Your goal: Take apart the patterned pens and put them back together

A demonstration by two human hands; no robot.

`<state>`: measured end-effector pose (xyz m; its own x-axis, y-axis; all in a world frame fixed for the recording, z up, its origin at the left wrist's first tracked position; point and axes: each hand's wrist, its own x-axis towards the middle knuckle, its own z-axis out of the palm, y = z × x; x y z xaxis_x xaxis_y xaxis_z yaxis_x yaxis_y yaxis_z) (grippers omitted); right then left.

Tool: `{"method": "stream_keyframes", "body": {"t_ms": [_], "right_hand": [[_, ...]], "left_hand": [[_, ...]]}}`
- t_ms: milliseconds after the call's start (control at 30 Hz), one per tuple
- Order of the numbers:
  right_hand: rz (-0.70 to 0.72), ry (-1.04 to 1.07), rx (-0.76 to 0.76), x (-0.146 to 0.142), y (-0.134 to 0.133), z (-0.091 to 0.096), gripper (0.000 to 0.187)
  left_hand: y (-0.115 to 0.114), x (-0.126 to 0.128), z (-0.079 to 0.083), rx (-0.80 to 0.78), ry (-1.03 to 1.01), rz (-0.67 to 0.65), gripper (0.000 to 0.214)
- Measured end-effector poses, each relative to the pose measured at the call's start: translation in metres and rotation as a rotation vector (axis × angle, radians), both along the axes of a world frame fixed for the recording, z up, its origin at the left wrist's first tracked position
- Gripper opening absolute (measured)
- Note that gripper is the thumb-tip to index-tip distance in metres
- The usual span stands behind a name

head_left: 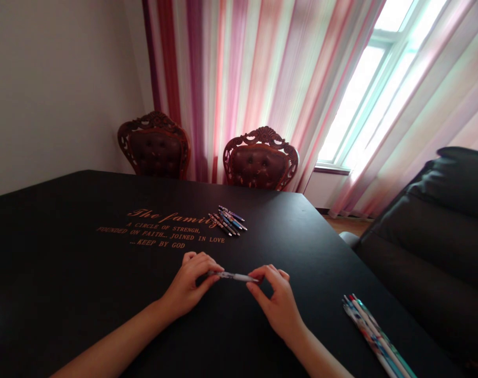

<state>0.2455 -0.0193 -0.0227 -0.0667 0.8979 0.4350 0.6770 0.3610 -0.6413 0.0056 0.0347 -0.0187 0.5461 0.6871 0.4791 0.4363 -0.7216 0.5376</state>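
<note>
A slim pen (236, 276) with a whitish barrel is held level between my two hands, over the near middle of the black table. My left hand (193, 278) pinches its left end between thumb and fingers. At the other end, my right hand (276, 296) grips the pointed tip with thumb and forefinger. Beyond them lies a loose pile of several pens (229, 220), blue, dark and reddish, beside the gold lettering.
The black table (301, 247) bears gold text (171, 226). Several long pens (374, 336) lie near its right edge. Two carved chairs (261, 160) stand at the far side, and a dark leather recliner (431, 226) is on the right. Striped curtains hang behind.
</note>
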Motion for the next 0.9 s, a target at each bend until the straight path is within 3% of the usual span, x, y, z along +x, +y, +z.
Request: {"method": "stream_keyframes", "body": {"t_ms": [600, 700, 800, 900], "right_hand": [[-0.017, 0.066, -0.069, 0.0, 0.0, 0.0, 0.008], [-0.029, 0.144, -0.08, 0.002, 0.002, -0.001, 0.011], [-0.046, 0.284, -0.097, 0.007, 0.004, 0.001, 0.016], [-0.061, 0.377, -0.107, 0.011, 0.005, 0.003, 0.019]], "left_hand": [[0.0, -0.002, 0.0, -0.008, -0.022, -0.012, 0.016], [0.0, -0.001, -0.002, -0.126, -0.111, -0.012, 0.02], [0.004, 0.0, -0.006, -0.347, -0.322, 0.038, 0.031], [0.009, 0.002, -0.009, -0.539, -0.515, 0.081, 0.024]]}}
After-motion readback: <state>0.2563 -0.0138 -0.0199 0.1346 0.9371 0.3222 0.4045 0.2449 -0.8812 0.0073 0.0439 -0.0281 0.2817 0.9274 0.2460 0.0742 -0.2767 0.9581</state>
